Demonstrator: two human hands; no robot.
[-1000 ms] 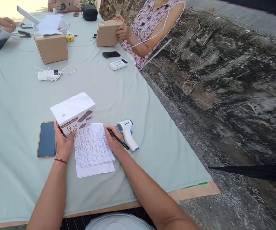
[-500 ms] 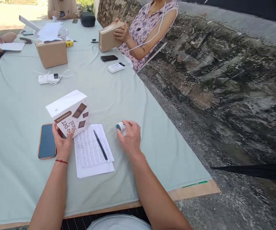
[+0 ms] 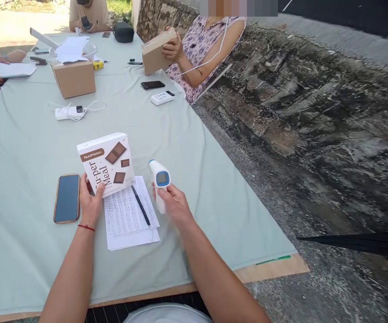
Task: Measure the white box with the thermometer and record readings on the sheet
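Note:
My left hand [image 3: 92, 199] grips the lower left edge of a white box [image 3: 108, 163] printed with brown chocolate pieces, holding it tilted with its front towards me. In my right hand [image 3: 173, 202] is a white infrared thermometer [image 3: 160, 184]. Its blue-framed screen faces me and my fingers wrap round its handle. Handwritten sheets [image 3: 126, 220] lie between my hands, partly covered by the box, with a black pen [image 3: 141, 206] on them. Left of my left hand lies a phone [image 3: 66, 198] in a brown-edged case.
Farther up the cloth-covered table [image 3: 214, 224] are a white device with a cord [image 3: 69, 112], a cardboard box [image 3: 74, 80], a black phone [image 3: 152, 85] and a white device [image 3: 162, 98]. A person at the right holds another carton [image 3: 153, 56]. Two more people sit beyond.
My right hand has lifted the thermometer upright, with its screen now facing me. My left hand has turned the white box so that its front shows more fully.

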